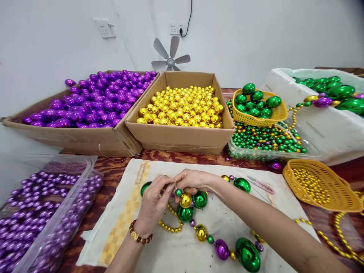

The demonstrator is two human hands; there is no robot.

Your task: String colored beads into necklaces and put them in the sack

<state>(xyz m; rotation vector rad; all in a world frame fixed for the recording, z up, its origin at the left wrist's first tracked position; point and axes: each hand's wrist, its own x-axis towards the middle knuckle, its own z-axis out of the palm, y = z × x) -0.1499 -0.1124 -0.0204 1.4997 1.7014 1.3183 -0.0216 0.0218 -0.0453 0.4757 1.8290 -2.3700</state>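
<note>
Above the white cloth [136, 254], my left hand [153, 201], with a bead bracelet [140, 233] at the wrist, and my right hand [193, 180] meet fingertip to fingertip. Both are closed in a pinch on a thin thread [176, 185]; the exact grip is partly hidden by the fingers. Just below hangs a small green bead [178, 192], touching a gold ball [185, 200]. The bead garland runs on over the cloth, with a purple bead [221, 249] and a large green oval bead [248, 254]. A chain of small gold beads [170, 228] loops beneath my hands.
Cardboard boxes hold purple beads [96, 102] and gold balls [179, 106] at the back. A yellow basket [258, 120] of green beads rests over a plastic tub [264, 151]. Another basket [341, 197] stands right, near pink-handled scissors [264, 186]. Purple bead strings [42, 212] fill a bin at left.
</note>
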